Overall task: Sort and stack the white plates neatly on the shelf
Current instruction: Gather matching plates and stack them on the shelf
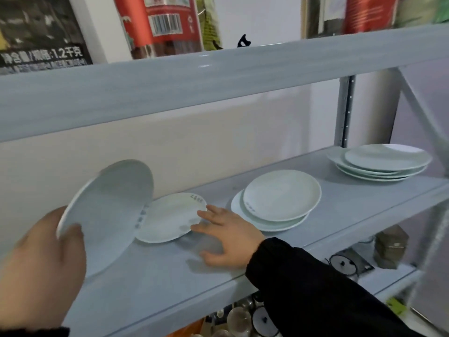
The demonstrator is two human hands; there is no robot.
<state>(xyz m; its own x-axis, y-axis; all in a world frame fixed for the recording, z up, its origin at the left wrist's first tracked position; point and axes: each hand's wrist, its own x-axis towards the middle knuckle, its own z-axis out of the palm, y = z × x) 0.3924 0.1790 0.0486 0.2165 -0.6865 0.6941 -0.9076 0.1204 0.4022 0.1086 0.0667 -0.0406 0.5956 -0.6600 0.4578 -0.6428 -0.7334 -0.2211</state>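
My left hand (41, 268) grips a white plate (109, 212) by its near rim and holds it tilted above the left part of the grey shelf (158, 283). A second white plate (170, 217) lies flat beside it, partly under the tilted one. My right hand (226, 235) rests on the shelf with spread fingers, its fingertips touching that flat plate's right rim. A short stack of white plates (279, 200) sits in the middle. A taller stack of plates (381, 164) sits at the far right.
The shelf board above (194, 88) hangs low over the plates and carries a red package (165, 23) and a dark package (41, 32). A metal upright (345, 108) stands at the back right. Glassware and boxes (388, 249) fill the shelf below.
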